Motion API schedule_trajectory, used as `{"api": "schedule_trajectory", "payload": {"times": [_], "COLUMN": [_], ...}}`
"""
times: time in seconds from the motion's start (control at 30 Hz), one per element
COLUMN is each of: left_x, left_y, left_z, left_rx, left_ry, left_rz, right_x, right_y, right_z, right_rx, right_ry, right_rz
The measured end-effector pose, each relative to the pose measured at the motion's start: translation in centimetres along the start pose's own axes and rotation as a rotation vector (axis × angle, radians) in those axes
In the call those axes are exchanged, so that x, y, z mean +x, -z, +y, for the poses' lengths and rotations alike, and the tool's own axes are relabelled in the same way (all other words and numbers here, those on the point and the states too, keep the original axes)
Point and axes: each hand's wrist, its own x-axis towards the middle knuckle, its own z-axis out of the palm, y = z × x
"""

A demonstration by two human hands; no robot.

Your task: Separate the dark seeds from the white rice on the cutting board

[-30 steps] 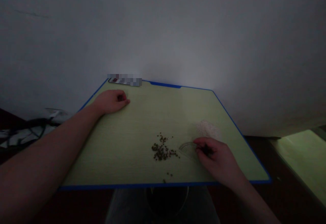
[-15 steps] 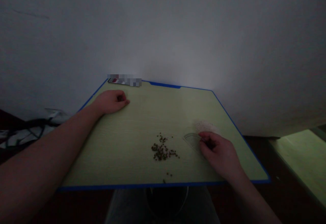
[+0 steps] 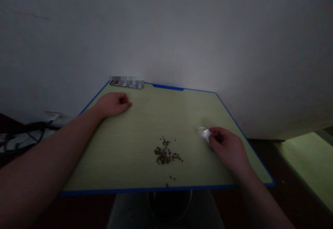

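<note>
My right hand [image 3: 227, 147] pinches a clear plastic protractor [image 3: 203, 135] over the right part of the small table [image 3: 140, 128]. The protractor is tilted and catches a bright glare; my fingers hide part of it. To its left lies a loose heap of small dark beads or seeds [image 3: 165, 155], with several strays around it and nearer the front edge. My left hand [image 3: 113, 103] rests on the far left of the table, its fingers curled in and the thumb tip against them, with nothing showing in them.
A phone-like flat object [image 3: 127, 84], partly blurred out, lies at the back left edge. The wall [image 3: 166, 31] stands close behind the table. Below the front edge, a dark round container [image 3: 169, 206] sits between my legs. Cables [image 3: 33, 130] lie at the left.
My right hand has shifted slightly right and tilted the protractor, which now shows a glare. A pale speckled patch beside it is gone. My left hand and the heap stay put.
</note>
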Motion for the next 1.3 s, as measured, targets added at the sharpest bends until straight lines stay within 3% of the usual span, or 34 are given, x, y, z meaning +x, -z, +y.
{"api": "schedule_trajectory", "payload": {"times": [0.1, 0.23, 0.4, 0.63, 0.83, 1.3], "left_x": [0.1, 0.1, 0.1, 0.1, 0.1, 0.2], "left_y": [-0.1, -0.2, -0.1, -0.2, -0.2, -0.2], "left_z": [0.0, -0.1, -0.1, -0.1, 0.0, -0.1], "left_rx": [0.008, 0.023, 0.007, 0.014, 0.005, 0.001], "left_ry": [0.012, 0.014, 0.002, 0.007, 0.005, 0.025], "left_rz": [0.0, 0.008, 0.007, 0.009, 0.001, -0.002], "right_x": [0.6, 1.3, 2.1, 0.8, -0.3, -1.0], "right_y": [0.3, -1.0, -2.6, -1.9, -0.8, -0.8], "right_z": [-1.0, -4.0, -6.2, -4.9, -3.2, -4.1], "right_rx": [0.027, 0.05, 0.041, 0.117, 0.184, 0.268], "right_ry": [0.078, 0.214, 0.251, 0.218, 0.144, 0.142], "right_rz": [-0.052, -0.185, -0.254, -0.363, -0.364, -0.441]}}
